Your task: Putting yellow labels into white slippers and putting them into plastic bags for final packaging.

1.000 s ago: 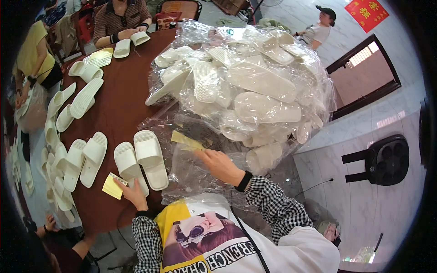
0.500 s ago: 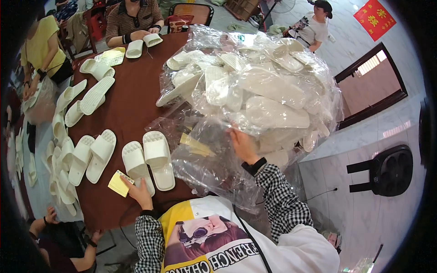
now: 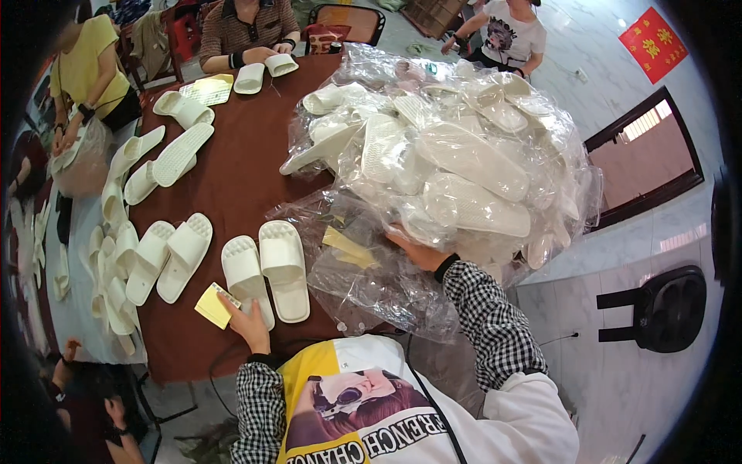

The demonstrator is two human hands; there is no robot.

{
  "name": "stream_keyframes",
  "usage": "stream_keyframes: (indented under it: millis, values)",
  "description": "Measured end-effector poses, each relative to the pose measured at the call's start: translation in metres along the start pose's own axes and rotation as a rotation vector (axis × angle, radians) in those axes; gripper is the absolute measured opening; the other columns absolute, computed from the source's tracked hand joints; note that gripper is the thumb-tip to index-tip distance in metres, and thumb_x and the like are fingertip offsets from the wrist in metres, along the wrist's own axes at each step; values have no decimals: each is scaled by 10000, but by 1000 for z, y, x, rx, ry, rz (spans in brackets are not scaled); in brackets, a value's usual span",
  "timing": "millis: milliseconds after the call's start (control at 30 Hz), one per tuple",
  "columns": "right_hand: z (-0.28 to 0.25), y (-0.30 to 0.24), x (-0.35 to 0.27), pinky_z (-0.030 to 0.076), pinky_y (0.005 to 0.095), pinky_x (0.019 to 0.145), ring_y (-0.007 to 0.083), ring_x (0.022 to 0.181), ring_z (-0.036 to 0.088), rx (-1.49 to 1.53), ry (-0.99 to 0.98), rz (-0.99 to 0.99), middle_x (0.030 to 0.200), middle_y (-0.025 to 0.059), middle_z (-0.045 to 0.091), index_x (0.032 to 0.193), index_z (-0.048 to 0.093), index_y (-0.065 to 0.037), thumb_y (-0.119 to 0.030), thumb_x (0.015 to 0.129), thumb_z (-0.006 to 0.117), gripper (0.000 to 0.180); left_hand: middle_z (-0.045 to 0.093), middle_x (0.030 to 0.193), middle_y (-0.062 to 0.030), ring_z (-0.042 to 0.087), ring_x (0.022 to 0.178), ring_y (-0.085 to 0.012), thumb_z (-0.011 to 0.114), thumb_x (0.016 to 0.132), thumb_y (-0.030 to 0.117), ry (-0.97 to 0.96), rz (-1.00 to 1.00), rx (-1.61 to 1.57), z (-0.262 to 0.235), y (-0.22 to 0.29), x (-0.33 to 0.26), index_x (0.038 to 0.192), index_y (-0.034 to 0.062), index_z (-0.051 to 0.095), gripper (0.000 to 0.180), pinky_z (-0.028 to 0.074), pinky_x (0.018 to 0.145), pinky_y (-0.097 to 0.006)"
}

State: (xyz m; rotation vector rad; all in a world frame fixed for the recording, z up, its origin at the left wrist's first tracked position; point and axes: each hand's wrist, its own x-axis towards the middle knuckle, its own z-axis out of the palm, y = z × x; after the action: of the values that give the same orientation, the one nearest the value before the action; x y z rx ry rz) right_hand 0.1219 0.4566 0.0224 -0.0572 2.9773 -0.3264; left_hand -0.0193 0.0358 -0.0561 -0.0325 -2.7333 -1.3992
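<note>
My left hand (image 3: pixel 250 325) is closed on a small stack of yellow paper labels (image 3: pixel 212 307) at the table's near edge. Just beside it lies a pair of white slippers, the left slipper (image 3: pixel 241 271) close to my fingers and the right slipper (image 3: pixel 284 267) next to that one. My right hand (image 3: pixel 420 251) is at the near side of a big clear plastic bag (image 3: pixel 348 286), its fingers closed on the film and partly hidden by it. Many white slippers (image 3: pixel 471 162) are heaped in the bag. A yellow strip of paper (image 3: pixel 348 247) shows through the loose plastic.
More white slippers (image 3: pixel 185 255) line the left side of the brown-covered table (image 3: pixel 232 170). Across it a person in a striped shirt (image 3: pixel 247 35) has slippers in front. Others stand at the far left and far right. A black stool (image 3: pixel 668 309) is at right.
The view has shifted, so the table appears further right. My right hand has turned and pressed lower against the bag. My left hand keeps the yellow labels. The person at far right has moved nearer.
</note>
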Motion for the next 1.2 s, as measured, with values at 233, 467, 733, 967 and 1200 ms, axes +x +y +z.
stream_keyframes:
  millis: [233,467,733,967,1200]
  values:
    - [4,-18,15,270,417,1149,333,1390,317,-35,80,313,1516,129,330,1425,399,-126,-134,972,452,457,317,1481,-304,319,1366,-431,703,807,76,4,10,2,-3,1,2,1513,-10,152,900,238,1120,-453]
    - [23,-8,6,313,488,1087,403,1287,406,-163,306,309,1431,186,401,1330,502,-83,29,827,503,515,309,1482,-307,322,1361,-440,673,816,46,-53,2,-76,-10,17,0,1517,-7,138,883,245,1119,-438]
    - [11,-41,3,222,533,1136,473,1382,238,-63,96,360,1476,300,276,1479,280,-37,-38,839,558,698,279,1521,-221,222,1422,-382,651,831,215,-500,409,246,-13,63,-37,1495,1,249,805,127,1151,-559]
    - [-9,-63,-28,369,432,1074,449,1299,393,161,67,116,1434,275,374,1342,460,56,-147,906,538,486,231,1578,-58,138,1466,-327,682,820,426,-522,535,566,19,52,-29,1513,101,268,870,-24,1059,-730]
    - [-94,-83,-61,395,418,1040,369,1247,483,576,-227,96,1379,230,479,1343,470,38,-231,950,557,484,232,1587,-12,209,1456,-285,630,793,317,-388,429,685,-7,18,7,1470,110,367,755,-31,1080,-725]
